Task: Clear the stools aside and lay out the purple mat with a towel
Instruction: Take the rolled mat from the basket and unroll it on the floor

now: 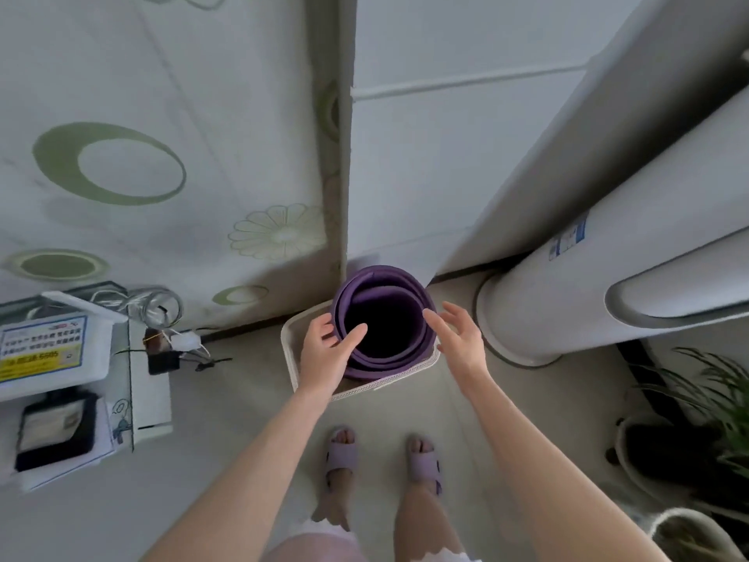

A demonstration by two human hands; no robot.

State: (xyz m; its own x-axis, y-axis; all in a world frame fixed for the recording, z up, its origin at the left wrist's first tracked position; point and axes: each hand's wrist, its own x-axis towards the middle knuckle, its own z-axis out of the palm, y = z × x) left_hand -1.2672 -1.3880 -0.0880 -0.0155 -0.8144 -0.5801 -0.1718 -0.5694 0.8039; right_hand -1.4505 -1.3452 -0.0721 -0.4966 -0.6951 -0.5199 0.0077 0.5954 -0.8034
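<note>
The purple mat [417, 302] stands rolled up on end in a white basket [288, 342] on the floor, in the corner by the wall. I look down into its dark hollow core. My left hand [326, 354] grips the roll's left rim, thumb inside the opening and fingers outside. My right hand [460, 338] hovers at the right rim with fingers spread, close to the mat but not clearly touching. No stool or towel is in view.
A tall white standing air conditioner [567, 302] rises right of the basket. Potted plants [697, 407] sit at the far right. A low white cabinet [150, 383] with boxes and cables stands left. A patterned curtain [162, 156] hangs behind. My slippered feet [381, 460] are below.
</note>
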